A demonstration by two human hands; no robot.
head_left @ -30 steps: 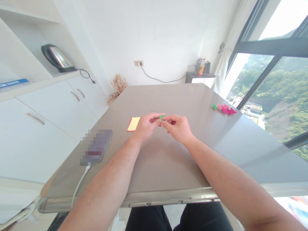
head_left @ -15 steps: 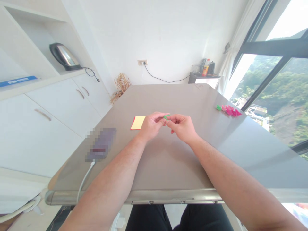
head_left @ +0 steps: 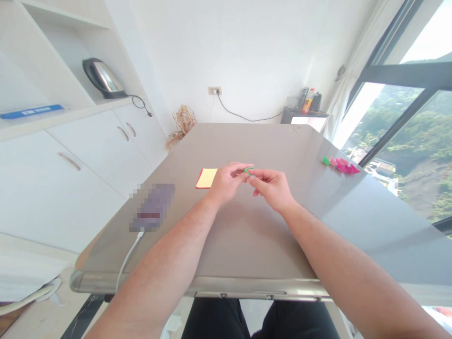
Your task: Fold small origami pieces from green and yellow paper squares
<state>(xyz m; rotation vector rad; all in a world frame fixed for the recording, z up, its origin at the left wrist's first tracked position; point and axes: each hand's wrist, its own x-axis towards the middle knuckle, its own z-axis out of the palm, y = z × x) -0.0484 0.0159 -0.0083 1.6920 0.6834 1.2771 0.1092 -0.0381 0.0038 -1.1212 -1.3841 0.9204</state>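
Between my fingertips, above the middle of the table, is a small folded piece of green paper (head_left: 248, 170). My left hand (head_left: 229, 182) pinches it from the left, and my right hand (head_left: 271, 186) pinches it from the right. The fingers cover much of the paper, so its full shape is hidden. Just left of my left hand lies a pad of paper sheets (head_left: 206, 179), yellow on top with a red edge. Farther off to the right, several small folded paper pieces (head_left: 342, 165), pink and one green, sit in a row.
A blurred-out flat device (head_left: 153, 207) with a white cable (head_left: 127, 256) lies on the grey table (head_left: 243, 245) at the left. An electric kettle (head_left: 106, 77) stands on the cabinet shelf. Bottles (head_left: 308, 100) stand on a small cabinet at the back right, near the window.
The whole view has shifted slightly, so the scene sits a little farther right. Both hands keep hold of the green paper, and its visible fold has opened to a slightly wider angle.
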